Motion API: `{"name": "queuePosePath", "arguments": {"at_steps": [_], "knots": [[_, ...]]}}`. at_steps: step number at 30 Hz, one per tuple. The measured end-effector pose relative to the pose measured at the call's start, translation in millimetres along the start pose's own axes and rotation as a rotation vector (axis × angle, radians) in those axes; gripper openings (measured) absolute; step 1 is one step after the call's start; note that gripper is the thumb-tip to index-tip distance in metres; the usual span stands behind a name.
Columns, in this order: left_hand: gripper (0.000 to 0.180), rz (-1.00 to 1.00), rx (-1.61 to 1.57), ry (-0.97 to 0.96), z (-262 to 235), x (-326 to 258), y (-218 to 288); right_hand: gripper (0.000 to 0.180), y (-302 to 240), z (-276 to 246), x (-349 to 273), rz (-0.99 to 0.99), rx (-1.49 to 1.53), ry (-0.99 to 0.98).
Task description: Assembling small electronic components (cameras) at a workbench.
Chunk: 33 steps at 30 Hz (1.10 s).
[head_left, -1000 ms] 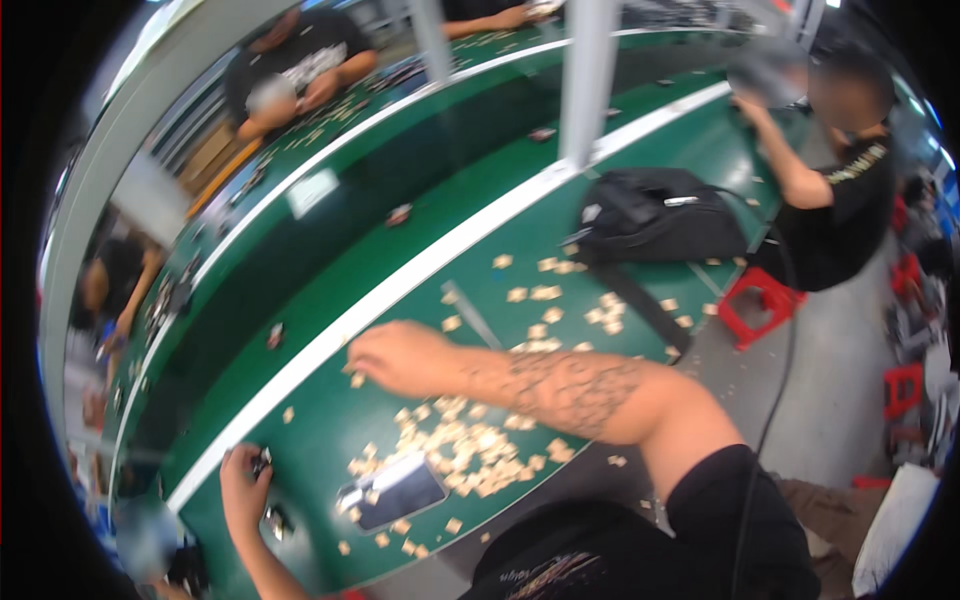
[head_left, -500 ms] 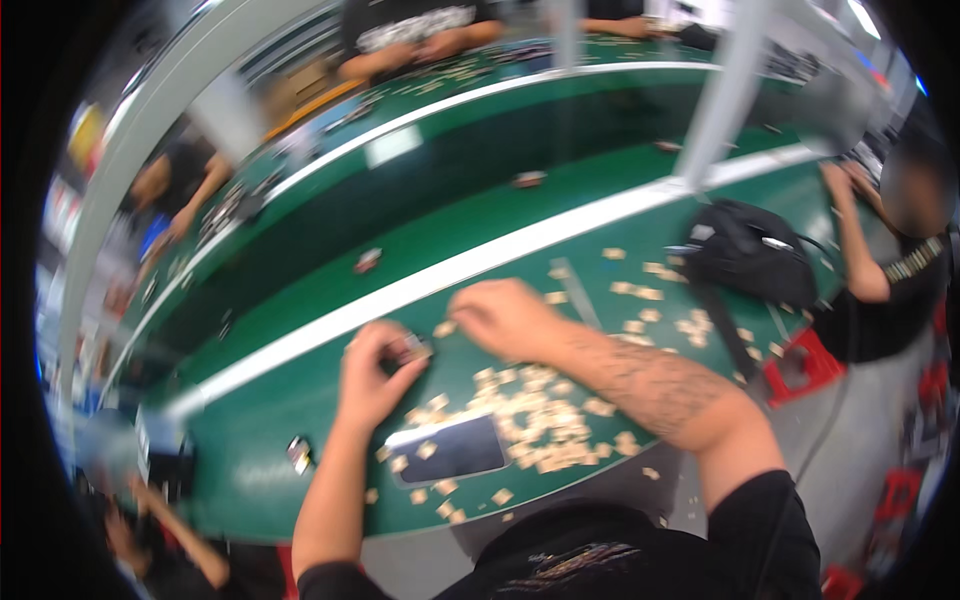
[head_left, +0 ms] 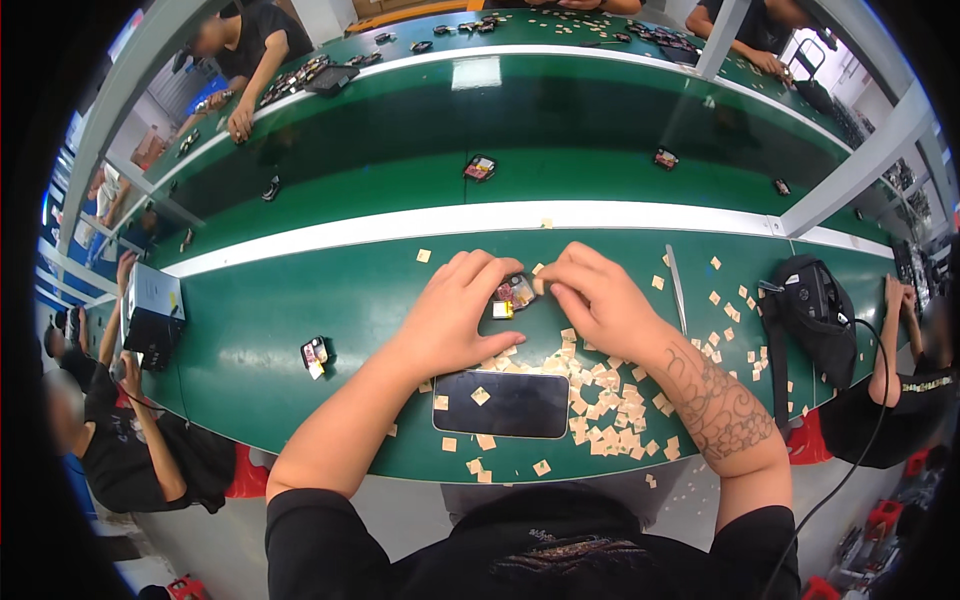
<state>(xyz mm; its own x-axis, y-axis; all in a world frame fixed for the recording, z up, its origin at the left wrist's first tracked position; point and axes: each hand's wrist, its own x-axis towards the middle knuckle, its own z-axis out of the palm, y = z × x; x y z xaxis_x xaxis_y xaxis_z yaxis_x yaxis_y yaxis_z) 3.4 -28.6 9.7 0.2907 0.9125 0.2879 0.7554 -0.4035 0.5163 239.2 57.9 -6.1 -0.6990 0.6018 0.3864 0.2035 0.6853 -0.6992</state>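
Observation:
My left hand [head_left: 462, 308] curls round a small black electronic device [head_left: 514, 296] with its coloured inside facing up; the index finger lies along its far edge, the thumb nearer me. At its right side, my right hand [head_left: 598, 302] pinches a small tan square sticker [head_left: 540, 286] between thumb and fingers. A dark phone [head_left: 515, 405] lies just below my hands, with a few tan squares on it. To its right spreads a loose heap of tan squares [head_left: 610, 405]. Left of my left forearm sits another small device [head_left: 316, 356] of the same kind.
Tweezers [head_left: 677, 290] lie beyond my right forearm. A black bag [head_left: 808, 305] rests on the green table [head_left: 240, 300] at right, and a box [head_left: 153, 312] stands at left. Behind a white rail [head_left: 600, 216], devices lie on a green belt [head_left: 580, 185]. Co-workers sit around.
The view has swung and steadied. My right hand has come to the device beside my left hand and now pinches a tan square there.

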Motion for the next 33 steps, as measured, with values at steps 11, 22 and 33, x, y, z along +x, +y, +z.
{"name": "queuePosePath", "arguments": {"at_steps": [11,22,33], "knots": [[0.065,0.089,-0.054,0.062,15.9,-8.2,-17.8,0.007,-0.3,3.5,3.9,0.038,-0.127,0.092],[0.060,0.055,-0.020,0.051,27.3,-3.2,-5.1,0.020,-9.6,-0.3,-2.6,0.045,-0.053,0.015],[0.057,0.056,-0.024,0.061,9.3,-2.3,-0.8,0.017,-29.2,-3.8,2.9,0.022,-0.368,-0.087]]}}
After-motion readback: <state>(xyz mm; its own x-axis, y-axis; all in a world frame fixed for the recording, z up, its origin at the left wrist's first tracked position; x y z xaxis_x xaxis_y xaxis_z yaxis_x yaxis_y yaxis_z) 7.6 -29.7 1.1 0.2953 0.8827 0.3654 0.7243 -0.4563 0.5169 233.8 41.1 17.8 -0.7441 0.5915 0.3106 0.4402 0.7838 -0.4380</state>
